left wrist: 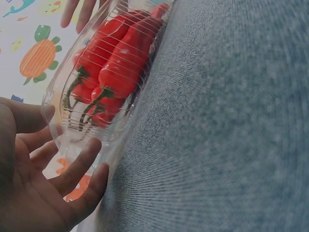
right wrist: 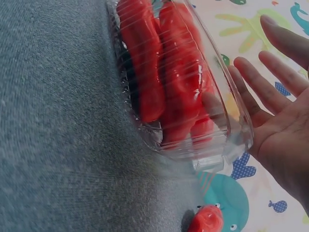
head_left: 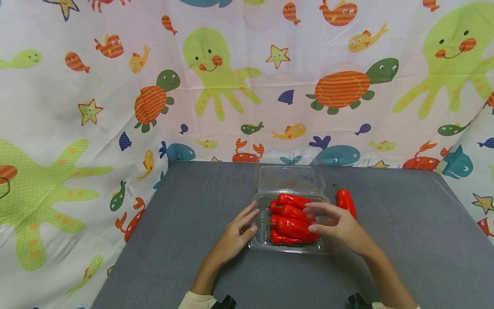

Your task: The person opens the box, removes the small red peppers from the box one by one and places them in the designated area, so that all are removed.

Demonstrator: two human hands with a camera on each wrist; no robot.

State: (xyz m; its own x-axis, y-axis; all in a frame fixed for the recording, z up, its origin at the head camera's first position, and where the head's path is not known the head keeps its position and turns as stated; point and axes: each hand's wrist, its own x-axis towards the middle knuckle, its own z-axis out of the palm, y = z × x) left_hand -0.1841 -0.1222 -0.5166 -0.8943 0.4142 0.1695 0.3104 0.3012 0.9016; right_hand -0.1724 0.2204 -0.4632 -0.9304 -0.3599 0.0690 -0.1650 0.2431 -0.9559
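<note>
Several shiny red peppers (head_left: 295, 228) with green stems lie stacked in a clear plastic clamshell container (head_left: 283, 249). Its lid (head_left: 289, 178) is folded back, away from the person. At the container's left side is my left hand (head_left: 233, 236), its relaxed fingers right at the wall and rim; in the left wrist view the fingertips (left wrist: 89, 150) reach along the clear end wall near the stems. My right hand (head_left: 339, 225) hovers over the container's right edge, fingers extended above the peppers' tips. The right wrist view shows its palm beside the clear wall with spread fingers (right wrist: 256, 79), holding nothing.
One more red pepper (head_left: 346, 202) lies on the grey tabletop (head_left: 405, 240) to the right of the container, partly behind the right hand. A white cloth with sea-animal prints (head_left: 231, 128) hangs behind the table and along its sides.
</note>
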